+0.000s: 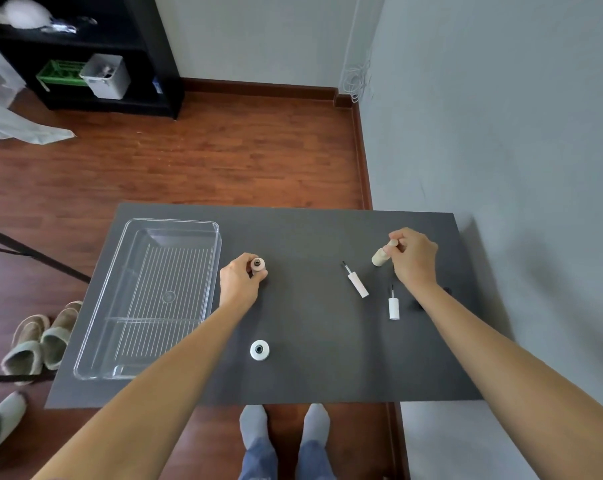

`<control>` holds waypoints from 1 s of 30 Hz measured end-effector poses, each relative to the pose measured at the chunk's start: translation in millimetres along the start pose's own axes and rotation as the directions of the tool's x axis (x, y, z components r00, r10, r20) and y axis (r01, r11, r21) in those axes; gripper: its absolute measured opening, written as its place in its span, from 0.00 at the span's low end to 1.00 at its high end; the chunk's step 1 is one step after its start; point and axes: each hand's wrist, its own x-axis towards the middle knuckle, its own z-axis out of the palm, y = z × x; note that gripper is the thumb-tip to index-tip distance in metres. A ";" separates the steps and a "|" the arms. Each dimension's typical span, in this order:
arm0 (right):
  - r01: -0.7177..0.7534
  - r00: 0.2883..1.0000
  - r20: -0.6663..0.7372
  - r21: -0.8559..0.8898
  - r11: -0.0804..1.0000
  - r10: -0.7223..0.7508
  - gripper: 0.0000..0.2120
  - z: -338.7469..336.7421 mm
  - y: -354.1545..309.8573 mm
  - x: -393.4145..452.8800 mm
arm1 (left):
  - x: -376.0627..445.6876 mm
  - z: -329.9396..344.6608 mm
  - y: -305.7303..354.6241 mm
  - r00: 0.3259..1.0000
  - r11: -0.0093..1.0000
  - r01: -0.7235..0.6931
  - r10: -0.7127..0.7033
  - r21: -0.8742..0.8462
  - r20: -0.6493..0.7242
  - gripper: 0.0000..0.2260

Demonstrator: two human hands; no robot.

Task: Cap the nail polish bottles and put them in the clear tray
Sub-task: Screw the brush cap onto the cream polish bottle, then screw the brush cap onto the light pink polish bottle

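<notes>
My left hand (239, 278) grips an open pinkish bottle (258, 265) upright on the desk (310, 358); my right hand (412, 258) clamps a beige cap (383, 254). Clear tray (147, 296) empty. Risks: mismatching the two loose brush caps (357, 280), or knocking the uncapped white bottle (259, 350) with my forearm.

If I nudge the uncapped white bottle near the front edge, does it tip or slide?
The white bottle looks squat and wide-based, so it would probably slide rather than tip. Its neck is open, so a hard knock might spill polish. It stands alone on the smooth dark table; nothing nearby would stop it.
</notes>
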 end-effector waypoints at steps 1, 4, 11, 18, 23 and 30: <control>0.010 1.000 -0.008 0.009 1.000 -0.010 0.14 -0.1 -0.9 -3.1 | -0.2 0.3 0.0 1.000 1.000 -0.004 0.004 -0.001 0.001 0.05; 0.180 0.980 -0.076 -0.041 0.983 -0.183 0.18 3.2 -4.7 -19.6 | -1.9 0.9 0.2 1.000 1.000 -0.017 0.017 -0.003 -0.001 0.04; 0.259 0.953 0.205 -0.157 0.953 -0.225 0.10 35.5 10.0 -61.5 | -8.4 7.4 7.2 1.000 0.999 -0.019 0.019 -0.042 0.001 0.08; 0.098 0.964 0.266 -0.368 0.925 0.004 0.12 49.7 11.9 -67.9 | -15.6 9.5 19.1 0.998 0.995 -0.055 0.058 -0.088 0.033 0.08; 0.062 0.960 0.280 -0.285 0.956 0.021 0.08 44.1 4.4 -62.5 | -18.2 3.1 32.5 0.994 0.989 -0.089 0.096 -0.119 0.056 0.06; 0.077 0.989 0.131 -0.096 0.992 -0.064 0.08 11.7 -31.6 -46.9 | -15.9 -10.4 70.6 0.984 0.976 -0.146 0.160 -0.164 0.074 0.06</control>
